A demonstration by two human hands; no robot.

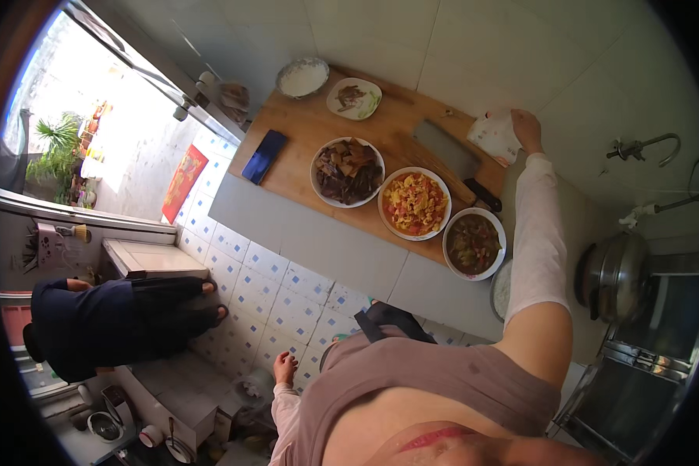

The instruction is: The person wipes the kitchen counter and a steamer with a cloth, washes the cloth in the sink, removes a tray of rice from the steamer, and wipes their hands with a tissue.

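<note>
My right hand [526, 129] reaches past the far right corner of a wooden board and grips the edge of a soft white printed pack [492, 137], possibly tissues. Low at my side, my left hand [286, 368] hangs with loosely curled fingers and holds nothing. Near my right arm on the board are a bowl of dark stew [473, 242], a bowl of scrambled egg with tomato [416, 203] and a bowl of dark sliced food [348, 172]. A cleaver [447, 147] with a black handle lies behind them, beside a bundle of thin sticks, possibly chopsticks [437, 166].
The wooden board [300, 125] rests on a grey tiled counter [320, 228]. It also carries a blue phone [264, 157], a small plate [354, 99] and a white-filled bowl [303, 78]. Taps [641, 148] and a metal pot [617, 276] are at right. Another person [116, 323] stands at left.
</note>
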